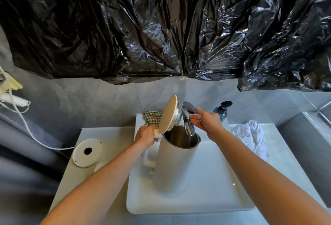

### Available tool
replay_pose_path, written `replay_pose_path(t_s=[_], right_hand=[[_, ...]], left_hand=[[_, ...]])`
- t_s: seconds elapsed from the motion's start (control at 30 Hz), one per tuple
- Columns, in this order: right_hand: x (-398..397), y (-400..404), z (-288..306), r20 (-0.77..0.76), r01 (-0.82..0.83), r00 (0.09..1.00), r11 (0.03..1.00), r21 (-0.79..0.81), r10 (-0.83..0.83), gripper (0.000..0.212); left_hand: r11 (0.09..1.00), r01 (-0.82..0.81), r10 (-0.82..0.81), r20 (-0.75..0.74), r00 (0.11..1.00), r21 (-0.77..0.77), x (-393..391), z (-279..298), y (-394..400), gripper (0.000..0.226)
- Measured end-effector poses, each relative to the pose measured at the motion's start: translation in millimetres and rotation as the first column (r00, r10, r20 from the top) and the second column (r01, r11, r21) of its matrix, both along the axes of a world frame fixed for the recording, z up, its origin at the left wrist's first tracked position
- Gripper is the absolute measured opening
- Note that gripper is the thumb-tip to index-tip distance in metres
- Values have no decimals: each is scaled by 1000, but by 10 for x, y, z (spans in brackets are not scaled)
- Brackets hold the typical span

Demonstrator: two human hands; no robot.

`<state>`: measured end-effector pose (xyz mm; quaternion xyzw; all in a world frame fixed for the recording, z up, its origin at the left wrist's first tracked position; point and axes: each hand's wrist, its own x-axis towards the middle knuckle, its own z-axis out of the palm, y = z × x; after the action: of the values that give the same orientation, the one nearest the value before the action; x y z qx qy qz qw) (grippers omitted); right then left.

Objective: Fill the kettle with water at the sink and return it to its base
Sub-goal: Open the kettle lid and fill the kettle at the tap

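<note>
A white kettle stands tilted in the white sink, its lid swung up and open. My left hand grips the top of the kettle's handle. The chrome tap reaches over the kettle's open mouth. My right hand touches the tap's dark lever, fingers around it. No water stream is visible. The round white kettle base lies on the counter to the left, its cord running off to the left wall.
A checked cloth lies behind the sink at left. A blue pump bottle stands at the back right. A crumpled white towel lies on the right counter. Black plastic sheeting covers the wall above.
</note>
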<state>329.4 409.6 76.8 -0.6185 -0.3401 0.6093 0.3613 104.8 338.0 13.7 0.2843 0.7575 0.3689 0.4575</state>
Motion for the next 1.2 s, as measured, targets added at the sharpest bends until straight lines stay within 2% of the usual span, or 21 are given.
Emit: replay_pose_path(t_s=[0.1,0.17,0.3,0.43,0.53,0.63,0.7,0.77,0.87,1.07,1.13,1.2], right_hand=[[194,-112,-162,205,-36,979,991,127,10,23],[357,-232,-304,278,-74,960,988,134,34,22],[592,-486,-512,329,-140,939,985,106,98,17],[668,-623,-669,312,-142,944,986,87,108,19],[669,-688,-750,287,-161,949,984,77,133,20],[663,-775,-881,377,-193,918,970,145,126,17],[693,-869,-1011,498,-247,859,949,198,120,16],[788,-1002,-1181,632,-344,761,917,201,146,19],[975,-1267,-1372,764,-460,606,881,111,220,28],[1263,-1763,-1730,833,-543,343,816,-201,434,50],[1267,-1913,-1766,855,-568,227,777,-272,466,47],[1228,-1999,-1751,875,-582,163,760,-288,456,44]], left_hand=[[1000,-6,6,10,1000,0,-5,-20,0,32],[1000,-10,10,19,1000,3,-17,-35,7,33],[1000,-16,17,13,1000,-18,-23,-65,20,33],[999,-10,10,-19,1000,-39,19,0,-2,29],[998,-49,48,-16,999,-28,37,29,-12,34],[996,-81,81,10,997,-45,40,7,-28,31],[995,-87,88,14,996,-38,41,16,-62,31],[998,-48,48,-12,999,-33,57,16,-102,31],[998,-61,60,-19,998,-19,89,48,-164,32],[996,-93,93,3,996,0,129,58,-230,35],[994,-106,106,4,994,3,141,66,-238,33],[993,-117,117,7,993,2,162,69,-245,30]])
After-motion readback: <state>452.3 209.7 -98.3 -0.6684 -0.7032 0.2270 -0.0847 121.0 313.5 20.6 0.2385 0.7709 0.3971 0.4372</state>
